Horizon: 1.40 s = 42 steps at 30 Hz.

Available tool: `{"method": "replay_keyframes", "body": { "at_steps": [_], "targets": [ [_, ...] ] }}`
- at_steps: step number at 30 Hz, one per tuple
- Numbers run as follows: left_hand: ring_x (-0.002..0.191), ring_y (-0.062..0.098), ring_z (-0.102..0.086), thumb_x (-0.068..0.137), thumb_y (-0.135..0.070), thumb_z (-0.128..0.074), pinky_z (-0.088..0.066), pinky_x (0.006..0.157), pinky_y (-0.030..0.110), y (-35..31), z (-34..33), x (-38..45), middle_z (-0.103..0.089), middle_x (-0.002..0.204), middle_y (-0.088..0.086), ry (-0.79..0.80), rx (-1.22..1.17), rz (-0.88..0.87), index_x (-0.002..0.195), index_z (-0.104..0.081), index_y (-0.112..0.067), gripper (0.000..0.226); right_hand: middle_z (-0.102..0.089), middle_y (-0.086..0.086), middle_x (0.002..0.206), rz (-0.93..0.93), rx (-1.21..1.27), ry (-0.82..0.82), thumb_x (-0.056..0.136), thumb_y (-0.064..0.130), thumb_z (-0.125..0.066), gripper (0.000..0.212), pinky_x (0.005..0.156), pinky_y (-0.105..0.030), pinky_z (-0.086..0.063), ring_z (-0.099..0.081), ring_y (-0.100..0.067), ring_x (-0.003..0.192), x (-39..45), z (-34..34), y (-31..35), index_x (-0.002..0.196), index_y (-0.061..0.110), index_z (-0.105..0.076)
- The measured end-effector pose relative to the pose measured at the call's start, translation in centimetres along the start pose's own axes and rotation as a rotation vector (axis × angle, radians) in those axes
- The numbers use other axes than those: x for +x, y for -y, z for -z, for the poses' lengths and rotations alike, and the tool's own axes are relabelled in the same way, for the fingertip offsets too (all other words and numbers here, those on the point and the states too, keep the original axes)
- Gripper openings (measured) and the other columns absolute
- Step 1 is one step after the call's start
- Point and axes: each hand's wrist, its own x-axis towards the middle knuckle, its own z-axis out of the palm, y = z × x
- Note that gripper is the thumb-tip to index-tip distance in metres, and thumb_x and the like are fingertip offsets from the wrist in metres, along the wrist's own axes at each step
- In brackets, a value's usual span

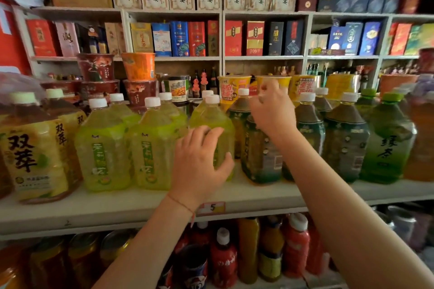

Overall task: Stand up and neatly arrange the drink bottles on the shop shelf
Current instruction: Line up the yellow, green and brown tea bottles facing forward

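1. Left hand (199, 162) spread, fingers and thumb curved round the front of a yellow-green bottle (215, 129), touching its body just above the shelf (141, 204) front edge.
2. Right hand (273, 112) raised over a dark tea bottle (258, 152), fingers curled at its neck and cap; actual pinch hidden, cannot tell.
3. Both bottles upright, side by side, near mid-shelf, full of liquid: pale green in one, brown in the other.
4. Leftward: two more green bottles (103, 148), then amber bottles (35, 152) at the left end, all capped white, standing.
5. Rightward: dark tea bottles (345, 138) and a green-capped one (389, 143), packed close, touching.
6. Behind: noodle cups (138, 70) stacked, yellow cups (232, 89) in a row.
7. Bare strip along the front edge; price tag (211, 207) reading 5 below the left wrist.
8. Below: red and orange bottles (223, 258) crowded.
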Motion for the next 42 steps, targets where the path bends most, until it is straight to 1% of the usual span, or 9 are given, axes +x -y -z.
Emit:
{"method": "replay_keyframes", "body": {
  "at_steps": [2, 4, 9, 13, 19, 30, 34, 38, 42],
  "targets": [
    [0.112, 0.016, -0.048, 0.089, -0.046, -0.046, -0.046, 0.094, 0.038, -1.5, -0.8, 0.2, -0.056, 0.121, -0.001, 0.005, -0.042, 0.023, 0.129, -0.057, -0.019, 0.050, -0.060, 0.002, 0.091, -0.089, 0.135, 0.183, 0.096, 0.027, -0.054, 0.035, 0.067, -0.038, -0.058, -0.063, -0.017, 0.076, -0.3, 0.2, -1.2, 0.126, 0.012, -0.042],
    [0.113, 0.011, -0.046, 0.088, -0.048, -0.047, -0.044, 0.096, 0.035, -3.1, -1.6, 0.4, -0.054, 0.122, -0.004, -0.005, -0.103, 0.060, 0.131, -0.055, -0.020, 0.052, -0.060, 0.007, 0.084, -0.053, 0.224, 0.172, 0.095, 0.031, -0.059, 0.028, 0.064, -0.031, -0.055, -0.062, -0.012, 0.073, -0.5, 0.5, -2.1, 0.115, 0.013, -0.049],
    [0.120, 0.011, -0.047, 0.088, -0.040, -0.070, -0.042, 0.103, 0.032, -6.4, -2.8, 1.6, -0.048, 0.123, -0.011, -0.006, -0.398, 0.313, 0.140, -0.045, -0.026, 0.059, -0.061, 0.008, 0.088, 0.032, 0.378, 0.233, 0.093, 0.046, -0.062, 0.031, 0.062, -0.020, -0.048, -0.058, -0.005, 0.078, -0.4, 2.2, -3.6, 0.103, 0.017, -0.057],
    [0.128, 0.007, -0.043, 0.081, -0.048, -0.076, -0.038, 0.106, 0.029, -8.5, -3.4, 1.9, -0.044, 0.139, -0.013, 0.034, -0.396, 0.380, 0.147, -0.036, -0.028, 0.080, -0.061, 0.002, 0.105, 0.087, 0.490, 0.285, 0.089, 0.047, -0.066, 0.029, 0.070, -0.020, -0.051, -0.059, -0.012, 0.093, -0.4, 3.6, -5.0, 0.100, 0.022, -0.059],
    [0.115, -0.012, -0.043, 0.068, -0.048, -0.087, -0.033, 0.086, 0.004, -11.6, -3.6, 1.7, -0.043, 0.134, -0.022, 0.029, -0.426, 0.465, 0.139, -0.028, -0.044, 0.093, -0.063, 0.017, 0.096, 0.159, 0.744, 0.436, 0.086, 0.037, -0.074, 0.032, 0.072, -0.017, -0.054, -0.061, -0.002, 0.089, -0.5, 5.6, -6.0, 0.115, 0.027, -0.065],
    [0.115, -0.009, -0.050, 0.059, -0.049, -0.088, -0.039, 0.090, 0.007, -12.2, -1.6, 1.9, -0.053, 0.125, -0.026, -0.243, -0.259, 0.400, 0.130, -0.039, -0.046, 0.086, -0.073, 0.004, 0.104, 0.263, 1.018, 0.524, 0.083, 0.021, -0.079, 0.034, 0.083, -0.038, -0.060, -0.070, -0.010, 0.095, -1.8, 5.0, -3.2, 0.117, 0.022, -0.072],
    [0.123, 0.010, -0.055, 0.060, -0.046, -0.088, -0.050, 0.097, 0.028, -10.1, 0.1, 1.7, -0.056, 0.135, -0.010, -0.278, -0.198, 0.421, 0.143, -0.040, -0.034, 0.096, -0.073, -0.002, 0.109, 0.245, 1.102, 0.530, 0.082, 0.018, -0.079, 0.034, 0.086, -0.044, -0.059, -0.070, -0.018, 0.099, -2.3, 3.7, -1.0, 0.115, 0.022, -0.071],
    [0.111, 0.006, -0.058, 0.070, -0.044, -0.081, -0.051, 0.090, 0.026, -8.7, 1.7, 1.8, -0.061, 0.122, -0.013, -0.350, -0.213, 0.429, 0.133, -0.050, -0.031, 0.072, -0.073, -0.005, 0.106, 0.218, 1.140, 0.527, 0.081, 0.016, -0.080, 0.034, 0.087, -0.046, -0.059, -0.070, -0.023, 0.099, -2.9, 2.3, 0.6, 0.114, 0.020, -0.071],
    [0.106, 0.009, -0.058, 0.080, -0.047, -0.076, -0.050, 0.083, 0.029, -7.2, 1.9, 2.9, -0.060, 0.120, -0.012, -0.234, -0.151, 0.441, 0.134, -0.050, -0.028, 0.063, -0.074, 0.000, 0.105, 0.175, 1.069, 0.494, 0.082, 0.021, -0.080, 0.034, 0.086, -0.040, -0.059, -0.071, -0.016, 0.097, -2.5, 1.1, 0.7, 0.115, 0.019, -0.071]
  ]
}}
